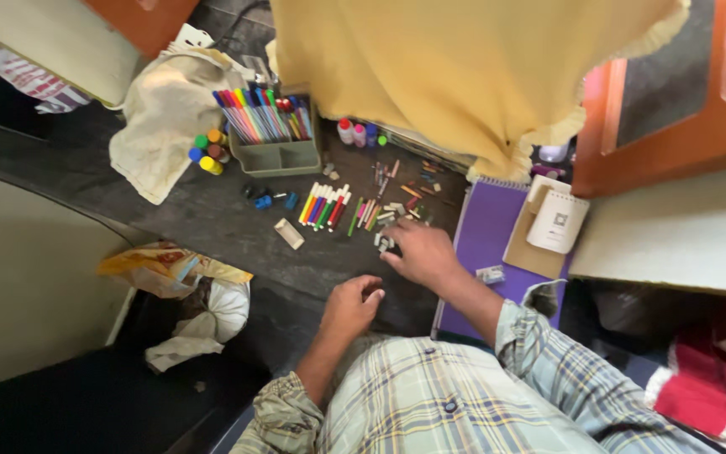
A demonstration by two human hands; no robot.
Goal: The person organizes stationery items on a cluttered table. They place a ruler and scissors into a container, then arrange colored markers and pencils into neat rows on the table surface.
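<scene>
The right hand [420,252] lies palm down, fingers spread, on a scatter of small crayon stubs [386,242] near the middle of the dark floor [212,219], touching them without a clear grip on any. The left hand [351,304] rests nearby, curled loosely; I cannot tell whether it holds anything. A sweep of either hand could roll the stubs into the row of markers [325,206] just beside them, or under the yellow cloth [464,76] hanging over the far edge. The grey box of markers [277,139] stands upright further back, small paint bottles [206,151] beside it. A purple notebook [489,244] lies at the right, with a brown card and a white spiral pad [556,220] on it. A yellow plastic bag [157,267] sits crumpled towards the left.
</scene>
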